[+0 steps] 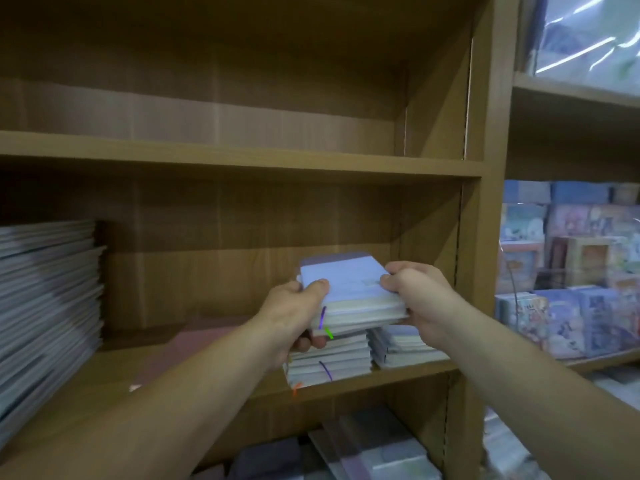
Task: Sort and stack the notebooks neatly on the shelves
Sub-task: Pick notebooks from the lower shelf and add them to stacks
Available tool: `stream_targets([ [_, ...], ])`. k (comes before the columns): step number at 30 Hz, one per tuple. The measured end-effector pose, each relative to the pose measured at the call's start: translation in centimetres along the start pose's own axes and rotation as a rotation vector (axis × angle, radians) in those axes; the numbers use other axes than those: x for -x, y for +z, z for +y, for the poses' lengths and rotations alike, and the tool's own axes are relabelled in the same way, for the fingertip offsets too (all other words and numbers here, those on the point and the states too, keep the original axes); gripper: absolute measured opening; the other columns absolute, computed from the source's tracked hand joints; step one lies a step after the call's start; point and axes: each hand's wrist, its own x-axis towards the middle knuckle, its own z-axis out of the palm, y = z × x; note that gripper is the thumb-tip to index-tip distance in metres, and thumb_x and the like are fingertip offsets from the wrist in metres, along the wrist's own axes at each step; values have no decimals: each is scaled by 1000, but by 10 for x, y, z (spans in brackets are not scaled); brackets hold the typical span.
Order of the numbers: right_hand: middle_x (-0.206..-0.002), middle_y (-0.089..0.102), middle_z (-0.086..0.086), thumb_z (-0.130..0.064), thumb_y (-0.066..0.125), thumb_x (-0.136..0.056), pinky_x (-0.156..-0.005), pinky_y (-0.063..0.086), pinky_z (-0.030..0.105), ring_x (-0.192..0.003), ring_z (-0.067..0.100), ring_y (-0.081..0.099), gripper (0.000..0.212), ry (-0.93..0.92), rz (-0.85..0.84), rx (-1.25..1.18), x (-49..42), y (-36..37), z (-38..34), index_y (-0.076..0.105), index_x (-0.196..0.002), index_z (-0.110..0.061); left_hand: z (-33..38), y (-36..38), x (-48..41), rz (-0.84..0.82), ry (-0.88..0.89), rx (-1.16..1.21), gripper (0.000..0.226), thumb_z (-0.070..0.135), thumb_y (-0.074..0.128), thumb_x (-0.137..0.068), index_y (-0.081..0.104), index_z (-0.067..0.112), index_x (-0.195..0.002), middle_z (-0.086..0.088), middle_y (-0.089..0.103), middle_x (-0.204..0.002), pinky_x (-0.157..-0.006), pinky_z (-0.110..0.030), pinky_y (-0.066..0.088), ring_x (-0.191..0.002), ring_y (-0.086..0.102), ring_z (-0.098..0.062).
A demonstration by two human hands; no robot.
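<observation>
Left hand (pixel 294 306) and right hand (pixel 420 299) grip opposite sides of my pale lilac paper notebook bundle (pixel 349 292), poised directly over the shelved white notebook stack (pixel 329 362).

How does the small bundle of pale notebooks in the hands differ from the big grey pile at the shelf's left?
The small bundle of pale notebooks is gripped in the air by left hand and right hand; the big grey pile sits on the wooden shelf. The bundle is short and narrow, the pile far taller and wider. The bundle shows purple and green ribbons; the pile shows none. Both lie flat-stacked.
</observation>
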Motion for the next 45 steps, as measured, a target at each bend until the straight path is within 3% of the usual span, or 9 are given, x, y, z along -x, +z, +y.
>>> stream_targets([
  [13, -137, 54, -6, -26, 53, -104, -110, 45, 43, -125, 21, 51, 38, -196, -112, 188, -31, 14, 20, 53, -143, -27, -5, -12, -16, 185, 123, -133, 37, 37, 62, -97, 72, 1, -96, -12, 63, -64, -36, -20, 40, -46, 61, -29],
  [16, -136, 55, -8, -26, 52, -105, -107, 44, 33, -124, 16, 51, 39, -245, -212, 242, -39, 23, 26, 52, -144, -25, -17, -29, -20, 258, 225, -433, 57, 59, 56, -83, 69, 3, -76, -11, 69, -61, -61, -40, 60, -63, 70, -31],
  [18, -124, 65, -3, -27, 51, -106, -93, 50, 28, -116, 19, 59, 30, -269, -228, 337, -39, 24, 36, 61, -132, -18, -21, -33, -19, 242, 217, -610, 58, 58, 53, -89, 66, 5, -70, -7, 70, -61, -77, -39, 59, -74, 72, -29],
  [21, -105, 70, 9, -38, 53, -104, -81, 52, 35, -103, 21, 64, 30, -316, -148, 405, -33, 20, 43, 70, -105, -14, -16, -38, -13, 222, 307, -847, 51, 58, 50, -96, 72, 14, -109, -10, 75, -105, -93, -38, 54, -108, 67, -32],
  [24, -121, 64, -4, -57, 69, -88, -93, 57, 38, -110, 17, 63, 41, -164, -326, 312, -32, 5, 48, 66, -121, -34, -19, -49, -1, 135, 340, -888, 67, 67, 56, -91, 53, 29, -146, 0, 69, -126, -101, -35, 50, -119, 62, -21],
  [28, -134, 58, 3, -39, 80, -84, -91, 57, 29, -119, 19, 62, 64, -131, -432, 277, -29, 1, 64, 51, -141, -41, -49, -55, 11, 86, 411, -777, 74, 53, 78, -82, 48, 41, -149, 14, 71, -95, -89, -29, 56, -90, 67, -3],
  [33, -122, 67, -2, -35, 80, -85, -88, 56, 24, -111, 13, 66, 59, -293, -250, 239, -29, 21, 79, 56, -139, -34, -66, -55, 1, 146, 383, -532, 72, 41, 80, -80, 48, 50, -143, 13, 73, -112, -99, -36, 56, -106, 69, -5],
  [35, -114, 68, -2, -39, 79, -86, -73, 52, 16, -104, 15, 67, 57, -316, -174, 283, -29, 25, 80, 56, -138, -35, -67, -52, -1, 149, 378, -540, 69, 34, 78, -85, 49, 43, -146, 10, 74, -106, -97, -38, 56, -104, 71, -12],
  [45, -120, 67, -3, -31, 82, -84, -84, 59, 34, -102, 14, 67, 68, -318, -132, 342, -25, 24, 91, 49, -141, -44, -69, -48, -5, 131, 387, -583, 75, 28, 82, -83, 44, 41, -147, 1, 71, -110, -97, -34, 54, -109, 64, -14],
])
